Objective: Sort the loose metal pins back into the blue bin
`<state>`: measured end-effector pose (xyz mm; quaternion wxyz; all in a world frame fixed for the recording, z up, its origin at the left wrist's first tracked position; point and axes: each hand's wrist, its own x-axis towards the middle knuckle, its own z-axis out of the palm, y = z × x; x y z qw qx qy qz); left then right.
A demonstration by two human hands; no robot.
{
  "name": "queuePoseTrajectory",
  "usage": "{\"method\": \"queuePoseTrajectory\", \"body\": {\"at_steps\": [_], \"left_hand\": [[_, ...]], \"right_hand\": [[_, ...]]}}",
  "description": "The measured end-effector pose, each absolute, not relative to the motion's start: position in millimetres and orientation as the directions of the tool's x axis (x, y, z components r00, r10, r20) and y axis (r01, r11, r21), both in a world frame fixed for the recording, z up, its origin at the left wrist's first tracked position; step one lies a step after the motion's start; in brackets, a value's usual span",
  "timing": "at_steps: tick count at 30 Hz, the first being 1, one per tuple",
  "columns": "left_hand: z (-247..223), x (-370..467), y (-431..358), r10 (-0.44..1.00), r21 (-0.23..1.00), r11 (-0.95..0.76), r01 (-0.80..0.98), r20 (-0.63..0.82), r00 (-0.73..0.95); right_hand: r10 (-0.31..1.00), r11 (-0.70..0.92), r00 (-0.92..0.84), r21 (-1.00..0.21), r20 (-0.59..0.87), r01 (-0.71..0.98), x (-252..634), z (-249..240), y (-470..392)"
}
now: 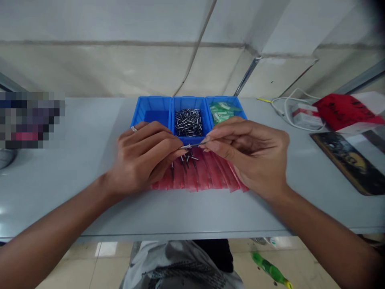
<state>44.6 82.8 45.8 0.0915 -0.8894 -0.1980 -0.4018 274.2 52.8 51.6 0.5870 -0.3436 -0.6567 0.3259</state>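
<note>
My left hand [144, 156] and my right hand [255, 156] meet above the middle of the table, fingertips closed in a pinch. Between them runs a thin metal blind rivet [194, 145], gripped at its left end by the left fingers and at its right end by the right. Just below it, several loose blind rivets [188, 159] lie on a row of overlapping red plastic bags [207, 174]. The left fingers partly cover the bags' left side. Behind my hands, the middle blue bin [188, 98] holds a heap of rivets [188, 121].
A left blue bin [155, 101] shows only its blue inside; a right one [221, 99] holds green packets [222, 113]. To the right are a white cable [284, 114], a small box [306, 115], a red bag [345, 110] and a dark mat [349, 160]. A green bottle [270, 269] lies on the floor.
</note>
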Motion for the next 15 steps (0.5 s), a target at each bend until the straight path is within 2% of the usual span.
{"method": "queuePoseTrajectory", "body": {"at_steps": [6,11,15], "left_hand": [[46.0,46.9,82.2,0.359,0.115,-0.896,0.429,0.756,0.547],[46.6,47.5,79.8,0.347,0.093,-0.899,0.427,0.748,0.565],[47.0,44.0,80.8,0.416,0.152,-0.854,0.498,0.774,0.477]], "right_hand": [[0.831,0.556,-0.062,-0.820,0.553,0.135,277.2,54.2,50.0],[0.833,0.553,-0.092,-0.819,0.546,0.152,277.2,52.1,50.6],[0.845,0.534,-0.019,-0.842,0.534,0.079,275.6,47.8,56.3]]}}
